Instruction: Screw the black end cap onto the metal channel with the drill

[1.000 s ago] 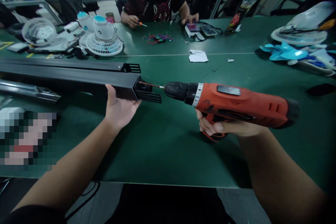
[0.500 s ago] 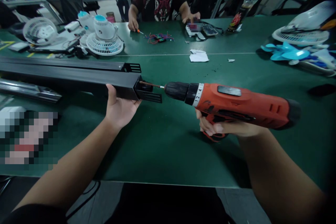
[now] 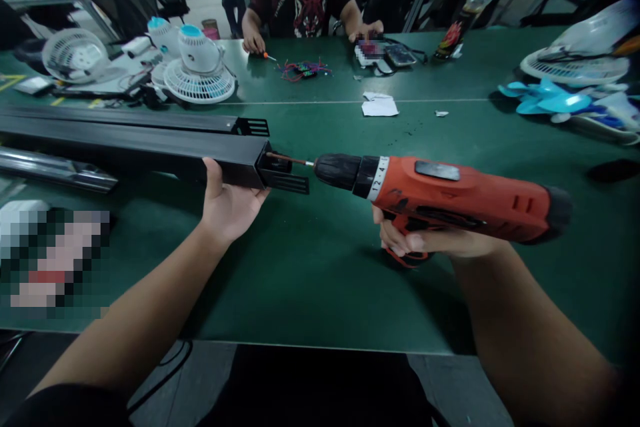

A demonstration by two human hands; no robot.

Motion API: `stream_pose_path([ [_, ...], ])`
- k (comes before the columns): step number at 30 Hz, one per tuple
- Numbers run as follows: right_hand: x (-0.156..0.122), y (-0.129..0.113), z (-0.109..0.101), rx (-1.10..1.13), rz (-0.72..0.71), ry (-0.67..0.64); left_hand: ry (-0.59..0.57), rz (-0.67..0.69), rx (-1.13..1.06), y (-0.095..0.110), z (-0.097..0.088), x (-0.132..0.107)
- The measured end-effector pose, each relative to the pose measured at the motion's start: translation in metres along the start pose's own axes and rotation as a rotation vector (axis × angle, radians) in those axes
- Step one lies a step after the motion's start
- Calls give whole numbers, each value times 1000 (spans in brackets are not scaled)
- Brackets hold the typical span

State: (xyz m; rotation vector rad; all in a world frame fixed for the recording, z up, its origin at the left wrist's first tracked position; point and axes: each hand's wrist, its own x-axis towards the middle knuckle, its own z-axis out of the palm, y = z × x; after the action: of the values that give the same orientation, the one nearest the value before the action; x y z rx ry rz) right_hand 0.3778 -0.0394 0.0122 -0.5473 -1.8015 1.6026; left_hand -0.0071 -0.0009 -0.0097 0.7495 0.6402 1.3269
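Step, we judge: lining up or driving the drill bit at the black tube, left-centre frame | left grip: holding tube end from below | right grip: wrapped round orange drill, right-centre | next: we need steady, straight alignment; bit contact unclear

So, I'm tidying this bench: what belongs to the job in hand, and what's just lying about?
In the job:
black tube, on the left hand
drill, in the right hand
bit, at the tube's end

Apparently just lying about:
paper
bottle
blue blades
white fan
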Motion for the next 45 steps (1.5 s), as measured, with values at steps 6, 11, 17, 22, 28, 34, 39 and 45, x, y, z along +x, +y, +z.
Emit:
stream_pose_path([
  [6, 2, -3, 0, -8, -6, -6, 30, 7, 7, 0, 3, 0],
  [11, 3, -5, 1, -7, 6, -22, 19, 14, 14, 1, 5, 0],
  [17, 0, 0, 0, 27, 21, -31, 23, 18, -5, 0, 5, -1],
  [22, -2, 3, -2, -6, 24, -17, 12, 20, -15, 0, 6, -1],
  [28, 1, 0, 1, 5, -5, -2, 3, 17, -31, 1, 9, -2],
  [34, 3, -1, 2, -7, -24, 2, -14, 27, -55, -1, 4, 2],
  [39, 4, -1, 2, -8, -17, 3, -8, 41, -26, -4, -3, 4],
  [45, 3, -2, 5, -34, -11, 36, -17, 50, -10, -7, -9, 8],
])
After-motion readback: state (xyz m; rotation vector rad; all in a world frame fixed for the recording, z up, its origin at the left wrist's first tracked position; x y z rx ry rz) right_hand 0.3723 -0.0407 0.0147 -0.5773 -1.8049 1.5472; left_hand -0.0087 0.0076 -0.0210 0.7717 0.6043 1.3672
